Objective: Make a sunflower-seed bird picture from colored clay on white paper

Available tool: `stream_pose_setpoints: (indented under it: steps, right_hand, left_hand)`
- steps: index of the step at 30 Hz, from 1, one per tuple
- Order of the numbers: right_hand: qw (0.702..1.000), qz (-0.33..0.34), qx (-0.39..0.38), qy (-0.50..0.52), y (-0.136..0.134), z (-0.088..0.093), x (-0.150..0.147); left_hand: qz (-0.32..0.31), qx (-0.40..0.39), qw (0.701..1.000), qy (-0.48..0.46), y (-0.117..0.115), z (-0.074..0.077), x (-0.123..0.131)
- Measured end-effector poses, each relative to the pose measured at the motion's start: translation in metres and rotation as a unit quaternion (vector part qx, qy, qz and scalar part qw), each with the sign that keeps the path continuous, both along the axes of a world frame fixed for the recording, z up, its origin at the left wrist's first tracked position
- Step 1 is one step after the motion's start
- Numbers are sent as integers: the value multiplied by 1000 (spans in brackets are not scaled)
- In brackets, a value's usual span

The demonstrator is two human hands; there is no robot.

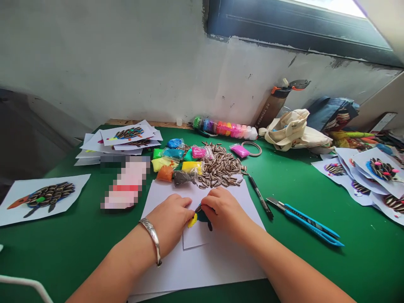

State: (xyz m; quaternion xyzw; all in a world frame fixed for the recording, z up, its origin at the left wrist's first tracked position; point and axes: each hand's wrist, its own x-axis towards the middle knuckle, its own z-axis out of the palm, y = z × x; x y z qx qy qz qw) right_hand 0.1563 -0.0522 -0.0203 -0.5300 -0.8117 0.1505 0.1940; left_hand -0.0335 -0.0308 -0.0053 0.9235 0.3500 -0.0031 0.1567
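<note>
My right hand [221, 208] pinches a striped sunflower seed [198, 208] over a small white card [192, 235]. The card bears a patch of yellow clay [192, 220] and a patch of dark blue clay [203, 219], partly hidden by my fingers. My left hand [168, 221] rests curled on the card, its fingertips beside the yellow clay. A silver bangle [153, 240] circles my left wrist. The card lies on a larger white paper sheet [202, 269]. Beyond it is a loose heap of striped seeds [219, 166], next to bagged coloured clay [176, 164].
A green tabletop [315, 261] holds stacks of seed-decorated paper cards [375, 172] at right and back left. Blue-handled utility knives [306, 223] and a black pen [260, 195] lie to the right. A pixelated patch [124, 183] covers something left of the paper.
</note>
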Motion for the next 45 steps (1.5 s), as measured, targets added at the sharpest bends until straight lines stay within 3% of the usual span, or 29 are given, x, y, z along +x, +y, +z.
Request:
stream_pose_setpoints:
  steps: [7, 12, 19, 26, 33, 39, 45]
  right_hand:
    - [1000, -14, 9, 18, 3, 0, 5]
    - [993, -111, 23, 22, 23, 5, 25]
    - [988, -124, 63, -70, 54, 4, 26]
    - [986, -126, 66, -91, 61, -11, 20]
    - [985, -133, 76, -75, 56, -8, 26]
    - [986, -163, 29, 28, 34, 1, 51]
    - [976, -168, 29, 134, 15, -8, 67]
  left_hand:
    - [5, 1, 1000, 3, 0, -3, -1]
    - [17, -9, 1000, -8, 4, 0, -1]
    - [10, -16, 999, 40, 2, 13, 5]
    - [19, -4, 999, 43, -1, 10, 7]
    - [30, -22, 999, 16, 1, 10, 6]
    - [41, 5, 999, -25, 6, 0, 4]
    - [49, 24, 997, -46, 10, -11, 2]
